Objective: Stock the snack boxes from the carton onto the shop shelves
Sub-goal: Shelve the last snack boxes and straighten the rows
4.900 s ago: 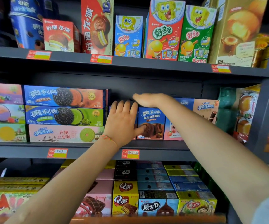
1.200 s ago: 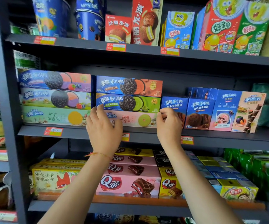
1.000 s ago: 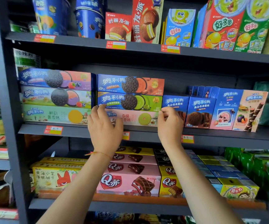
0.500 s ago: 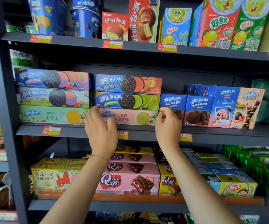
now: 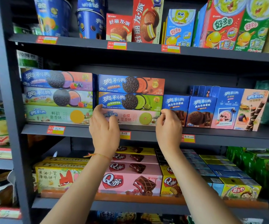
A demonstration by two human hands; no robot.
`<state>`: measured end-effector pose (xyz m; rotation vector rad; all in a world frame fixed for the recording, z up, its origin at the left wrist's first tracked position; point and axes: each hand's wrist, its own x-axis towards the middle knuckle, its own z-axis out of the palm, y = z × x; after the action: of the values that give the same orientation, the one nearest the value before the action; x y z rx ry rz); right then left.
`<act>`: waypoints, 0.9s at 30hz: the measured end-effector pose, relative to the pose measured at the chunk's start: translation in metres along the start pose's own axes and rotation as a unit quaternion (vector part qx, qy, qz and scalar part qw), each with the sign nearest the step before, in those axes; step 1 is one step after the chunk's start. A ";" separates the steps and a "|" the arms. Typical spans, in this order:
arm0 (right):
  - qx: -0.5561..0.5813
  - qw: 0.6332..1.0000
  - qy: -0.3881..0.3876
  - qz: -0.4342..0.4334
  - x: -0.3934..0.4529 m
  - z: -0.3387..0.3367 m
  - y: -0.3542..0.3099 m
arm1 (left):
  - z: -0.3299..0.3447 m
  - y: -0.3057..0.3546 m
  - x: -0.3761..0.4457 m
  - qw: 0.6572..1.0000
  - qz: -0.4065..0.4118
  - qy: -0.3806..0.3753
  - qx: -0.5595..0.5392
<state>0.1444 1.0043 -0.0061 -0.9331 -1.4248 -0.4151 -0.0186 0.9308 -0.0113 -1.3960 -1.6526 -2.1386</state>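
Observation:
A long pink snack box (image 5: 130, 118) lies at the bottom of a three-high stack on the middle shelf (image 5: 75, 131), under a green box (image 5: 130, 101) and an orange one (image 5: 130, 84). My left hand (image 5: 104, 131) holds the pink box's left end, fingers in the gap beside it and thumb on its front. My right hand (image 5: 168, 126) curls its fingers round the box's right end, next to a small blue box (image 5: 175, 105). The carton is out of view.
Another three-high stack (image 5: 57, 94) stands to the left, and upright blue and peach boxes (image 5: 227, 109) fill the right. The top shelf (image 5: 146, 49) carries tubs and tall boxes. Pink and yellow boxes (image 5: 130, 181) crowd the lower shelf. A dark upright post (image 5: 6, 110) frames the left side.
Almost five seconds ago both hands were at the small blue boxes further right. Over the last second they have stayed at the two ends of the pink box, barely moving.

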 end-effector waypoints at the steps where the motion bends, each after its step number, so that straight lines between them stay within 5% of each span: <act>1: -0.002 1.000 -0.001 -0.002 0.000 0.000 0.000 | 0.000 0.000 0.000 1.000 0.001 0.000 -0.001; 9: -0.007 1.000 -0.011 -0.004 -0.001 0.001 0.002 | -0.001 -0.002 -0.002 1.000 0.015 -0.008 0.005; 16: -0.008 1.000 -0.010 0.006 -0.001 0.000 0.001 | 0.005 -0.022 -0.016 0.971 0.106 -0.022 0.214; 27: -0.014 0.999 -0.030 -0.018 -0.003 -0.004 0.001 | 0.005 -0.029 -0.015 0.956 0.130 -0.019 0.262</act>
<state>0.1473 1.0017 -0.0087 -0.9508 -1.4951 -0.4389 -0.0232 0.9400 -0.0427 -1.3867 -1.7551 -1.4003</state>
